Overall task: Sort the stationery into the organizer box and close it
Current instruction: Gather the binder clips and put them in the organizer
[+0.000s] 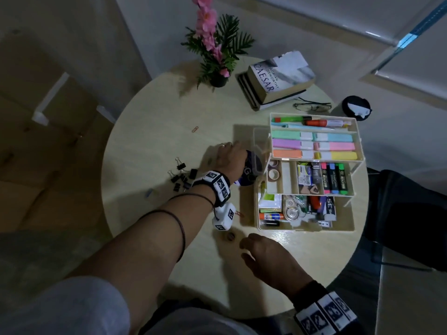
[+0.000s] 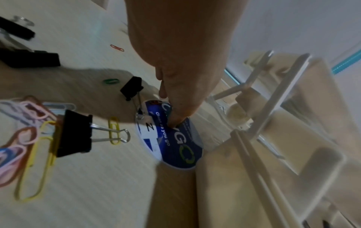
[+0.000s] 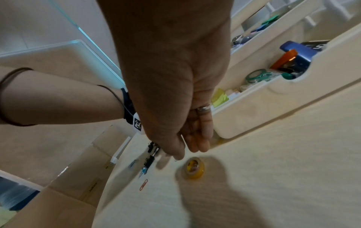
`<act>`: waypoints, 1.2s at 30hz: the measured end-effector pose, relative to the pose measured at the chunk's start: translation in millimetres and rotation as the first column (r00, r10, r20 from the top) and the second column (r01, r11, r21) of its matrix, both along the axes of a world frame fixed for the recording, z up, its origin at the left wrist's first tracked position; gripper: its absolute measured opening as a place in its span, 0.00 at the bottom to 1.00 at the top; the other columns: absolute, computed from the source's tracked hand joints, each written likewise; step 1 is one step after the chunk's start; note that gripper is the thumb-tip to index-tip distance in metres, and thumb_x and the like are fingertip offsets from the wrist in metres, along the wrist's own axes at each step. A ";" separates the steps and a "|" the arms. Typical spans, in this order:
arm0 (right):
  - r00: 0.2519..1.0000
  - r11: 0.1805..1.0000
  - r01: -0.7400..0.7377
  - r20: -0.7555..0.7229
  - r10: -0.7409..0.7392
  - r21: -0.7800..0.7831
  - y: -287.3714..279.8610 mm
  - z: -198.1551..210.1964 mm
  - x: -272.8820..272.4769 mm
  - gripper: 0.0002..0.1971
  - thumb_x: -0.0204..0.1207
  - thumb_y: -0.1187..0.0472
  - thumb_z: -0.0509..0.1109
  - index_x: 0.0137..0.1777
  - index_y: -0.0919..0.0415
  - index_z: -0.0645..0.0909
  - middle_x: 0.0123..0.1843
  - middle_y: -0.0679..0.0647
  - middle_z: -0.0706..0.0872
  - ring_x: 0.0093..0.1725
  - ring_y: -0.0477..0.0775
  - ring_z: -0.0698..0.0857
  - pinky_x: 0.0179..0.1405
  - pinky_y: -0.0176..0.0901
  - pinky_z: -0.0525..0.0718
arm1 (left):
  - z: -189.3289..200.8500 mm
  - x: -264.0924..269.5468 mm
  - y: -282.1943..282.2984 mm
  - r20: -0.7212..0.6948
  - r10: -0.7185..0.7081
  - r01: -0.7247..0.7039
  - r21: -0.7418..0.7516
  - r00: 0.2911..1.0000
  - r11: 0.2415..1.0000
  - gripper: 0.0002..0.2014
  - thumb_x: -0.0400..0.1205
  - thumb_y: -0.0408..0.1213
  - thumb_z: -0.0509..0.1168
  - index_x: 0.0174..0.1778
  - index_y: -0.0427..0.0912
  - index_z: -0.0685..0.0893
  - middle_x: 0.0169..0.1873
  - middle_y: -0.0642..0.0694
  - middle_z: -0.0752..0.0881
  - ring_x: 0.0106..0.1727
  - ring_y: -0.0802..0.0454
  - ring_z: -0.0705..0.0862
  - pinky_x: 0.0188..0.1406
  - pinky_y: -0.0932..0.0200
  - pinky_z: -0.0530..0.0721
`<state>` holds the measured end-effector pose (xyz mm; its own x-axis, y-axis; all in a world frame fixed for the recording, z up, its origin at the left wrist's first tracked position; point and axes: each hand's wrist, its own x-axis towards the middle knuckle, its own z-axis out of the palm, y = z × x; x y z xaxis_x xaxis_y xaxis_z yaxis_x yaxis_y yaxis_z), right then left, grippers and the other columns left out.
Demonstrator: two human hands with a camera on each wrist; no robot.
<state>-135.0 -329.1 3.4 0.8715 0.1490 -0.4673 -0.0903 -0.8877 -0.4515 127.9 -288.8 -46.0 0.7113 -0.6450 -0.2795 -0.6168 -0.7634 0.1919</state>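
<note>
The cream organizer box (image 1: 304,229) stands open at the table's right, its trays fanned out and filled with highlighters, markers, tape and glue. My left hand (image 1: 229,154) reaches beside the box's left wall (image 2: 293,138) and grips a round blue wipes pack (image 2: 175,148), fingertips (image 2: 175,121) on its label. Over a small yellow tape roll (image 3: 194,168) on the near side of the table hovers my right hand (image 3: 189,152), fingers relaxed and holding nothing. Several black binder clips (image 1: 182,177) and coloured paper clips (image 2: 29,162) lie loose left of my left wrist.
A potted pink flower (image 1: 217,52), stacked books (image 1: 273,78) and glasses (image 1: 312,106) sit at the back of the round table (image 1: 150,141). One orange paper clip (image 1: 195,129) lies apart. A black round bin (image 1: 356,107) stands beyond the right edge.
</note>
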 end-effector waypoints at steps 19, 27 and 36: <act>0.995 0.994 -0.101 0.007 0.101 -0.035 49.4 -59.5 53.1 0.40 0.79 0.46 0.77 0.86 0.56 0.65 0.78 0.56 0.71 0.61 0.60 0.87 0.56 0.51 0.90 | 33.5 -25.8 116.6 -0.126 0.019 -0.063 -0.357 0.992 0.932 0.07 0.82 0.48 0.76 0.55 0.55 0.94 0.60 0.55 0.87 0.61 0.51 0.79 0.62 0.51 0.63; 0.994 0.979 -0.082 0.053 0.093 -0.186 46.7 -67.9 42.1 0.40 0.79 0.51 0.76 0.86 0.64 0.64 0.65 0.61 0.81 0.57 0.65 0.86 0.50 0.56 0.90 | 40.8 -40.7 151.3 -0.193 0.040 -0.125 -0.452 0.980 0.883 0.07 0.82 0.47 0.76 0.54 0.52 0.94 0.56 0.53 0.89 0.57 0.49 0.82 0.62 0.44 0.78; 0.999 0.999 -0.045 0.027 0.044 0.032 29.8 -66.2 28.0 0.27 0.83 0.58 0.71 0.79 0.64 0.67 0.62 0.62 0.81 0.51 0.65 0.88 0.45 0.55 0.87 | 51.6 -65.4 139.3 -0.246 0.023 -0.140 -0.473 0.969 0.870 0.08 0.80 0.43 0.79 0.54 0.49 0.94 0.53 0.53 0.88 0.55 0.50 0.83 0.56 0.45 0.85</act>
